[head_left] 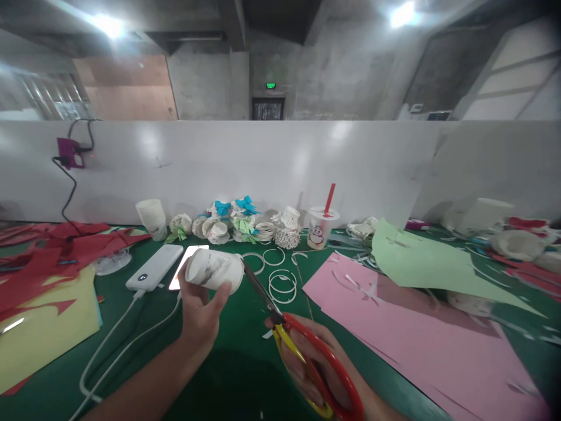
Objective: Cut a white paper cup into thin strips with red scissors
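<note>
We hold a white paper cup point(214, 270) on its side in our left hand point(199, 313), fingers wrapped under and around its body, its open mouth turned to the left and its base toward the scissors. Our right hand point(313, 365) is closed through the red and yellow handles of the scissors point(302, 345), and the dark blades run up and leftward until their tips meet the cup at its base end — whether they already bite into the paper we cannot tell.

As for progress, we judge it well under way: several thin paper rings point(280, 285) lie on the green counter point(245, 356) just beyond the cup, and a row of finished paper flowers point(234, 225) stands along the far edge against the white partition. The cup in our grip looks whole apart from the end at the blades, so most of its cutting seems left to do.

Near the left edge lie red and yellow sheets; a power bank point(154, 267) and a lit phone point(184, 266) sit just behind the cup. A pink sheet point(421, 345) and a green sheet point(421, 257) cover the right side, and a drink cup with a red straw point(321, 225) stands at the far edge
</note>
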`<state>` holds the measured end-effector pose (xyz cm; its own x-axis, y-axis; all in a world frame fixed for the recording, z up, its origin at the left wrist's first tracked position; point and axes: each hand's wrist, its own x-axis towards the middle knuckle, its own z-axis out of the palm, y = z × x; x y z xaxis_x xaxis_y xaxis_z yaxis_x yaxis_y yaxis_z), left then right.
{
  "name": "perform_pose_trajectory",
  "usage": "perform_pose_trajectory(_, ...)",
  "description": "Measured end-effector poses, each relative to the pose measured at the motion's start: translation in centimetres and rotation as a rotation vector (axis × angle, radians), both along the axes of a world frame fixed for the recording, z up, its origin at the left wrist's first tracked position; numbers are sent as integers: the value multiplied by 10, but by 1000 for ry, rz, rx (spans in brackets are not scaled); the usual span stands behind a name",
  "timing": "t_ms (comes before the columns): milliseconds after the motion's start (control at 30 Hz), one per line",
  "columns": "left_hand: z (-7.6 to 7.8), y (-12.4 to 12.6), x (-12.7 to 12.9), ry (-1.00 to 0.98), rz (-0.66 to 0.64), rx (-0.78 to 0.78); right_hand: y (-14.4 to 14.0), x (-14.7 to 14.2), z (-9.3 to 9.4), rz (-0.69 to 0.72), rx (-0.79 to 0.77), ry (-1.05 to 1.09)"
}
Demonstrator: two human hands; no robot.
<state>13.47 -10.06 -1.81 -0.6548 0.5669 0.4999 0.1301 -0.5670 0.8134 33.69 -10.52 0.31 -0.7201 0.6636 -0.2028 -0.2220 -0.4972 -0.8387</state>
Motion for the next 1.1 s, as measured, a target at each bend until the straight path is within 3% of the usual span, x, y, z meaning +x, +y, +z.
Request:
perform_pose_trajectory(667, 8, 6, 0, -23, -36, 43, -6, 6, 11, -51, -6, 18)
perform_pose_trajectory(1100, 10, 5, 1, 141, 32, 65, -7, 3, 9, -101, 5, 1)
